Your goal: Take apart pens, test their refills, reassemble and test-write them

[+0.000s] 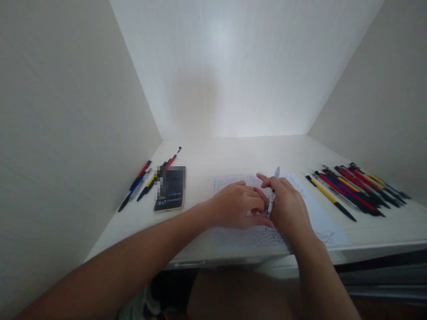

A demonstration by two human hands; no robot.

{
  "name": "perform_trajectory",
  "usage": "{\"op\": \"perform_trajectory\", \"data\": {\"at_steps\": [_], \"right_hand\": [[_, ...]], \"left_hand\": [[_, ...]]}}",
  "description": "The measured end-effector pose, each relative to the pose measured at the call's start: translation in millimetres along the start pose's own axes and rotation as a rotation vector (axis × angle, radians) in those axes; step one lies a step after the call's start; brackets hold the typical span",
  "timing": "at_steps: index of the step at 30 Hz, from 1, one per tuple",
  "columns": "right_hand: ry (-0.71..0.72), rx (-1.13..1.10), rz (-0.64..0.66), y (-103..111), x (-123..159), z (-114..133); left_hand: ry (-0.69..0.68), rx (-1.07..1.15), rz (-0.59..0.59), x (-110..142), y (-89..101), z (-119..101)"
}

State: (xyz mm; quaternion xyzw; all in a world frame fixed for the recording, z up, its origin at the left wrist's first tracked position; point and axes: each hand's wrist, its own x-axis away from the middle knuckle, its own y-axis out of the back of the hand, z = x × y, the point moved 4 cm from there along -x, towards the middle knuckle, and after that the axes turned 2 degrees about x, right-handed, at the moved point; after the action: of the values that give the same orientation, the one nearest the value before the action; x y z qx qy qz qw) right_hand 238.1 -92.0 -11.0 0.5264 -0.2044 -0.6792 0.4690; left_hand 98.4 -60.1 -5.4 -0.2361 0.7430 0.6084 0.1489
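A slim, clear-and-white pen (270,205) stands tilted between my two hands, above a sheet of paper (318,218) covered in handwriting. My right hand (289,206) is closed round the pen's barrel, with the index finger stretched out to the left and the pen's far tip showing above the fingers. From the left, my left hand (238,205) meets the pen's near end, its fingers curled and its thumb just below. The fingertips partly hide that end of the pen. Both hands rest low over the paper, almost touching each other.
Many pens in yellow, red, blue and black (358,191) lie in a slanting group on the right of the white desk (200,242). On the left are a phone (173,191) and several more pens (143,180). Panels enclose the desk at the back and both sides.
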Motion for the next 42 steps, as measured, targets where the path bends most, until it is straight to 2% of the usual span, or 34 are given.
{"op": "perform_trajectory", "data": {"at_steps": [2, 4, 7, 10, 13, 15, 18, 23, 25, 35, 42], "right_hand": [[-0.019, -0.061, -0.068, 6, 1, 1], [-0.119, -0.197, -0.156, 13, 2, -2], [-0.314, -0.572, -0.211, 16, 5, -9], [-0.397, -0.945, -0.110, 7, 5, -10], [-0.445, -1.117, -0.031, -1, 4, -7], [-0.482, -1.168, -0.014, -4, 5, -5], [-0.534, -1.232, -0.007, -5, 5, -5], [-0.617, -1.319, -0.247, 9, 5, -18], [-0.622, -1.310, -0.295, 13, 6, -22], [-0.645, -1.223, -0.306, 9, 8, -25], [-0.650, -1.295, -0.263, 7, 7, -28]], "left_hand": [[0.031, 0.022, -0.048, 0, 3.9, 2], [0.076, 0.019, -0.110, 0, 10.4, 4], [0.135, -0.001, -0.193, 0, 18.3, 6], [0.183, -0.033, -0.212, 1, 17.9, 9], [0.196, -0.075, -0.151, 2, 11.5, 13], [0.191, -0.096, -0.107, 2, 8.1, 15], [0.215, -0.135, -0.102, 2, 8.1, 18], [0.261, -0.215, -0.134, 3, 14.0, 21], [0.262, -0.251, -0.134, 3, 15.7, 20], [0.261, -0.351, -0.125, 2, 13.7, 18], [0.313, -0.184, -0.115, 3, 8.9, 19]]}}
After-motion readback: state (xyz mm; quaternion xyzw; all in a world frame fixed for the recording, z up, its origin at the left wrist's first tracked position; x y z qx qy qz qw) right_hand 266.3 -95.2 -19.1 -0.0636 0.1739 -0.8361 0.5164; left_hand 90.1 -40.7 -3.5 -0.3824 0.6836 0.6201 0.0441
